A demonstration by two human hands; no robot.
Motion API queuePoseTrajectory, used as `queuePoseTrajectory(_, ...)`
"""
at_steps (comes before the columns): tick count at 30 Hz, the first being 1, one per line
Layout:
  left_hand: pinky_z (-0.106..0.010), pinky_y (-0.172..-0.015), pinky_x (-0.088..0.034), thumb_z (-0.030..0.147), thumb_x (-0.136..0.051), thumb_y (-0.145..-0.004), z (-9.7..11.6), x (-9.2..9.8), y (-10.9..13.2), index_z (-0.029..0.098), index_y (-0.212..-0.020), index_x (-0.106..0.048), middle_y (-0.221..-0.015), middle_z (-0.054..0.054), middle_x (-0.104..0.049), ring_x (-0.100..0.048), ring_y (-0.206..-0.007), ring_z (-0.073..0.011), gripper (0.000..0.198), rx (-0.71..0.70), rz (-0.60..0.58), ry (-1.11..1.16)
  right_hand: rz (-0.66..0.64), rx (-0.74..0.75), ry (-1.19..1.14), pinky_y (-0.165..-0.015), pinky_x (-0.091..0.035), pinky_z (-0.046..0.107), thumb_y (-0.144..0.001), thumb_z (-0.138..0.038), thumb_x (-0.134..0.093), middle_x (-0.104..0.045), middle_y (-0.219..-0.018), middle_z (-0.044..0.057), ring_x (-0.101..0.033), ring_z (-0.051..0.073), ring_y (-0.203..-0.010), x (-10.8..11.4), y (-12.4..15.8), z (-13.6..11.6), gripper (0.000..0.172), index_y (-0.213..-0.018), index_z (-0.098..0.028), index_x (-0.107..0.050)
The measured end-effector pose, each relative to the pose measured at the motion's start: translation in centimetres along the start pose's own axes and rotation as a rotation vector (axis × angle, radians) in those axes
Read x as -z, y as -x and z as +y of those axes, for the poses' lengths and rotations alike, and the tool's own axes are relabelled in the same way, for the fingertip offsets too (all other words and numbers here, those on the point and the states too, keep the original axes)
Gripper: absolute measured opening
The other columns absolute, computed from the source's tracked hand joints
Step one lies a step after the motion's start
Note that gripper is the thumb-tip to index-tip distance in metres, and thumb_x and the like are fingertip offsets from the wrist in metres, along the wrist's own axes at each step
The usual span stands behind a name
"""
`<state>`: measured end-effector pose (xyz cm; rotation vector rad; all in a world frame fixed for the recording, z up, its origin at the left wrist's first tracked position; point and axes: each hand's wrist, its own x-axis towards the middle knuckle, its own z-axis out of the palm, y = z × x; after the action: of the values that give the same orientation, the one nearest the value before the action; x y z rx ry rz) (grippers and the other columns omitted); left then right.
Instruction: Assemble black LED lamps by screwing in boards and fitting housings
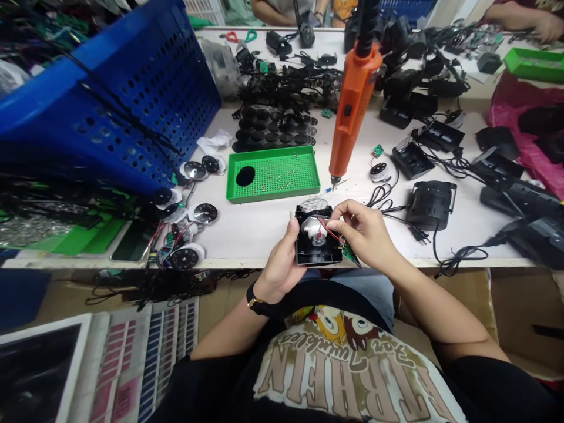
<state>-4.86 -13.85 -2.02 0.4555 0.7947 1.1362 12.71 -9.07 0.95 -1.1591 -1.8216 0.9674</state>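
My left hand point(282, 258) grips an open black plastic housing point(304, 254) from its left side, the thumb along its edge. Inside the housing sits a small white motor unit point(314, 230) with red wires point(332, 230) running from it. The fingers of my right hand point(363, 232) are pinched together over the wires at the right side of the motor. Below this hand, a small green circuit board point(349, 252) hangs at the housing's right edge. A clear, dotted lens disc point(314, 204) shows at the housing's far end.
An orange electric screwdriver point(352, 111) hangs just beyond the housing. Behind lies a green tray point(273, 197) of small screws. Motor units point(205, 214) lie left, beside a blue basket point(132, 88). Black housings with cables point(430, 204) crowd the right. Other people's arms point(529, 20) show across the table.
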Motion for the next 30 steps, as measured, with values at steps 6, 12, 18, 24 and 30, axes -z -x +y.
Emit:
queuePoseTrajectory(6, -0.046, -0.116, -0.050, 0.069, -0.065, -0.094, 0.1, 0.1, -0.1, 0.019, -0.122, -0.073, -0.125, -0.008, -0.076, -0.062, -0.134, -0.0317, 0.057, 0.014, 0.026, 0.002, -0.038, 0.012, 0.032, -0.066, -0.034, 0.028, -0.090, -0.020, -0.071, -0.061, -0.072, -0.002, -0.050, 0.014, -0.068, 0.1, -0.4, -0.2, 0.011, -0.081, -0.020, -0.064)
queuePoseTrajectory(12, -0.048, -0.116, -0.050, 0.068, -0.064, -0.095, 0.2, -0.2, -0.2, 0.018, -0.123, -0.072, -0.127, -0.011, -0.075, -0.061, -0.135, -0.0335, 0.058, 0.013, 0.021, 0.004, -0.061, 0.014, 0.045, -0.068, -0.034, 0.028, -0.089, -0.018, -0.073, -0.062, -0.074, -0.002, -0.050, 0.015, -0.070, 0.0, -0.6, -0.4, 0.013, -0.082, -0.020, -0.064)
queuePoseTrajectory(18, -0.047, -0.119, -0.048, 0.064, -0.061, -0.099, 0.2, -0.4, -0.2, 0.016, -0.124, -0.072, -0.127, -0.012, -0.074, -0.061, -0.135, -0.0324, 0.055, 0.007, 0.038, 0.057, -0.054, 0.019, 0.091, -0.071, -0.034, 0.028, -0.089, -0.014, -0.074, -0.063, -0.077, -0.002, -0.048, 0.013, -0.069, 0.0, -0.7, -0.6, 0.013, -0.083, -0.019, -0.064)
queuePoseTrajectory(24, -0.043, -0.121, -0.044, 0.050, -0.041, -0.111, 0.7, -1.3, -0.1, 0.011, -0.124, -0.072, -0.121, -0.013, -0.077, -0.065, -0.131, -0.0276, 0.051, 0.040, 0.124, 0.142, -0.064, 0.024, 0.131, -0.071, -0.033, 0.027, -0.090, -0.014, -0.074, -0.062, -0.077, -0.003, -0.047, 0.013, -0.068, 0.1, -0.9, -0.9, 0.014, -0.083, -0.018, -0.064)
queuePoseTrajectory(30, -0.043, -0.121, -0.044, 0.048, -0.036, -0.112, 0.9, -1.6, 0.0, 0.010, -0.134, -0.068, -0.123, -0.014, -0.076, -0.066, -0.129, -0.0274, 0.054, 0.066, 0.145, 0.178, -0.058, 0.029, 0.134, -0.071, -0.032, 0.026, -0.090, -0.013, -0.074, -0.060, -0.075, -0.003, -0.046, 0.013, -0.068, 0.0, -0.8, -0.9, 0.014, -0.082, -0.018, -0.064)
